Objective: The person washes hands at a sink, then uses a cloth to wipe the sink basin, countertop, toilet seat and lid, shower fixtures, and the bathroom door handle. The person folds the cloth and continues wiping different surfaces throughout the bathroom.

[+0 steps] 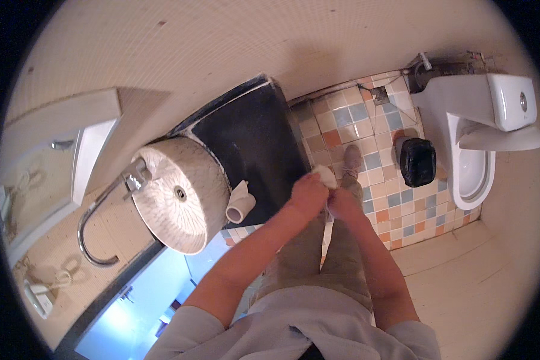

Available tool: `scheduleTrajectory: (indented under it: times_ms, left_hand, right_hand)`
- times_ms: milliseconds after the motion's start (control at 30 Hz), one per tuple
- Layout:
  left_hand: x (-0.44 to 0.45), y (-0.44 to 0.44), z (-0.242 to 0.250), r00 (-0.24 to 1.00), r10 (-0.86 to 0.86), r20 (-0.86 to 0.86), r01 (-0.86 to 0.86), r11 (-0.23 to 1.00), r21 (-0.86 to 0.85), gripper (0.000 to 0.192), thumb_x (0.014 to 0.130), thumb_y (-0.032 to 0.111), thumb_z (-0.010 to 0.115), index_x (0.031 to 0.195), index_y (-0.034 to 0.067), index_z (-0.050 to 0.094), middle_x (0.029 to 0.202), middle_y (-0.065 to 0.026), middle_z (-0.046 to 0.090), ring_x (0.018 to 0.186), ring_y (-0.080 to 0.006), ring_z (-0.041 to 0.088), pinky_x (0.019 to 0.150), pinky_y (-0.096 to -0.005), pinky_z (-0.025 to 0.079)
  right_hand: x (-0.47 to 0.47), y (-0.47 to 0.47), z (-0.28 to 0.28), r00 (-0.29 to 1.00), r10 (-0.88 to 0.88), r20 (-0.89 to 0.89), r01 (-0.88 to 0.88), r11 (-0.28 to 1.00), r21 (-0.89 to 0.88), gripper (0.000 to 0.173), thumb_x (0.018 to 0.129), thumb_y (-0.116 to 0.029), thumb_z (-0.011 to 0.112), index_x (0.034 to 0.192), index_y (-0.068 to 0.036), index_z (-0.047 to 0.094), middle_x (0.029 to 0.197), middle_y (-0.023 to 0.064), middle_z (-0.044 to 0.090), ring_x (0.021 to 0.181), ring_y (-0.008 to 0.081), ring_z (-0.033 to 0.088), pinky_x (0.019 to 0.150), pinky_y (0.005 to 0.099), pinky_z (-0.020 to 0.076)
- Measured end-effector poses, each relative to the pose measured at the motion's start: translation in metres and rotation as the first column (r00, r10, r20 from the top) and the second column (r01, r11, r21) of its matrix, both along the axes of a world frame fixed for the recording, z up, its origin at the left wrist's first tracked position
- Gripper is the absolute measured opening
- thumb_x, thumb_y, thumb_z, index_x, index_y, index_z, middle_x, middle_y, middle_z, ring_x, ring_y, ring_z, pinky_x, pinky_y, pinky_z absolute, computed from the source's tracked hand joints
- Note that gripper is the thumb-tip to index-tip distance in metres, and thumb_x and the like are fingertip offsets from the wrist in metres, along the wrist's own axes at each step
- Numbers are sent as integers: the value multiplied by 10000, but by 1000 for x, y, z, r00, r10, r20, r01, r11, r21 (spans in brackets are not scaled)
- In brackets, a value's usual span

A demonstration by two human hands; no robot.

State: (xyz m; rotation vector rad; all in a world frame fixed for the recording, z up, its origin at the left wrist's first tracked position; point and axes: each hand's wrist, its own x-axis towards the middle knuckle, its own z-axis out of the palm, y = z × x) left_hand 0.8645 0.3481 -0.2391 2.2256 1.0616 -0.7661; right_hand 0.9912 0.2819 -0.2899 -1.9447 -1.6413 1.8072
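Note:
My left hand (309, 192) and my right hand (344, 205) meet in front of my thighs. Between them shows a white wad of tissue paper (325, 176), with the fingers of both hands closed around it. Part of the wad is hidden by the fingers. To the left of my left hand, a roll of toilet paper (240, 204) stands on the black countertop (256, 135), a loose end sticking up from it.
Left of the roll is a round stone-patterned basin (171, 195) with a tall curved faucet (82, 234). A mirror (49, 153) hangs beyond. On the tiled floor (402, 216) stand a black-lined bin (417, 162) and a white toilet (472, 171), its lid raised.

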Motion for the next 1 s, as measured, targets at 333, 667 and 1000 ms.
scheduleTrajectory:
  times_ms: [333,667,1000]
  left_hand:
    - [-85,31,18,933,299,200,-352,876,331,234,838,69,572,1031,20,696,1193,-155,643,1233,-344,547,995,-407,502]
    - [-126,-62,81,858,363,364,-501,745,439,485,846,57,565,1328,97,576,1458,-169,479,1337,-397,459,1096,-450,408]
    - [-177,-24,64,938,343,-54,-287,852,439,348,771,102,662,1119,98,658,1131,-126,611,1026,-326,588,852,-436,514]
  right_hand:
    - [-51,67,19,1000,16,2,-14,810,586,414,801,-9,614,1188,-134,689,1042,176,597,983,377,599,852,460,508]
    - [-70,-47,40,957,284,60,-289,909,301,503,784,-90,702,1272,-154,598,1035,178,563,955,380,610,845,455,548]
    - [-80,-16,60,948,299,108,-315,836,449,638,697,-89,786,1298,-117,572,1288,143,496,1190,353,509,1015,419,474]
